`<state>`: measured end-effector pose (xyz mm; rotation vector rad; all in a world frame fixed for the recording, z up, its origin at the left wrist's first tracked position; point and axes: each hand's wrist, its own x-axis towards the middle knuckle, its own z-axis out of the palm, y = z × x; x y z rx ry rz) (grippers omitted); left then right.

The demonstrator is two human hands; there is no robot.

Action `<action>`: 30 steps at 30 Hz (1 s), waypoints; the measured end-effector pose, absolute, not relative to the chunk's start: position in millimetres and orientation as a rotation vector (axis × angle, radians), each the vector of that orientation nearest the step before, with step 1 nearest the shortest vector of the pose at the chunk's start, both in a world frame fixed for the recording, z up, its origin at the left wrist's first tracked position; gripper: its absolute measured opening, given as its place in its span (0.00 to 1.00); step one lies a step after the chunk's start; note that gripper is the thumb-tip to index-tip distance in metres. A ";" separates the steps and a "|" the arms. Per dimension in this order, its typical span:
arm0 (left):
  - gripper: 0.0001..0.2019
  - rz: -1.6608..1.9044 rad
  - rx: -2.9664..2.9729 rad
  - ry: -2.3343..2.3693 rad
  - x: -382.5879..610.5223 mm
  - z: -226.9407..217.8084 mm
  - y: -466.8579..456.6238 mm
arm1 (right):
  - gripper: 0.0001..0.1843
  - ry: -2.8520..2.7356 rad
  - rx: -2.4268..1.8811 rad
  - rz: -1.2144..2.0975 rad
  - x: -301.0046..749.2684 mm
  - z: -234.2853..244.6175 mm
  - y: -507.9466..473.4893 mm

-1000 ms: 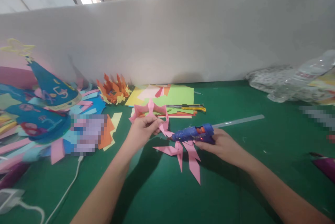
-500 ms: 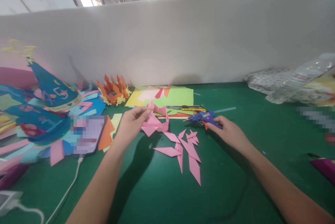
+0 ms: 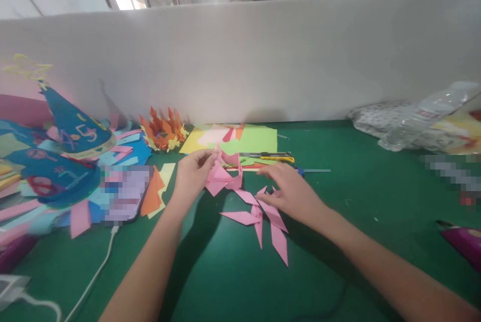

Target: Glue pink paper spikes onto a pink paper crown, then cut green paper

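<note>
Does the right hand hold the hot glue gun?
No, the right hand is open over the pink paper pieces, while the hot glue gun lies beyond it, mostly hidden.

Green table [image 3: 225, 287]; pink paper shapes [image 3: 279, 246] atop

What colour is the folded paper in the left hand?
The folded paper in the left hand is pink, seen in the head view.

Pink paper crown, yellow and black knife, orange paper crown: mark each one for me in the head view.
Pink paper crown [image 3: 219, 176], head view: on its folded front.
Yellow and black knife [image 3: 271, 155], head view: on its handle.
Orange paper crown [image 3: 164, 141], head view: on its front wall.
</note>
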<state>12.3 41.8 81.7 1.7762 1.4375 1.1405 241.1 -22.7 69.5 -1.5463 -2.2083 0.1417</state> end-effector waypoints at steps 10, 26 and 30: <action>0.12 1.319 1.761 1.389 4.2 88.4 37.4 | 0.18 -2.375 -1.407 -0.137 185.4 51.6 28.8; 0.06 1.207 1.910 1.175 25.1 88.9 31.7 | 0.07 -1.812 -1.130 0.979 184.8 103.2 36.3; 0.06 1.263 1.867 1.166 21.9 86.3 28.5 | 0.06 -1.800 -1.146 0.996 184.7 100.4 38.5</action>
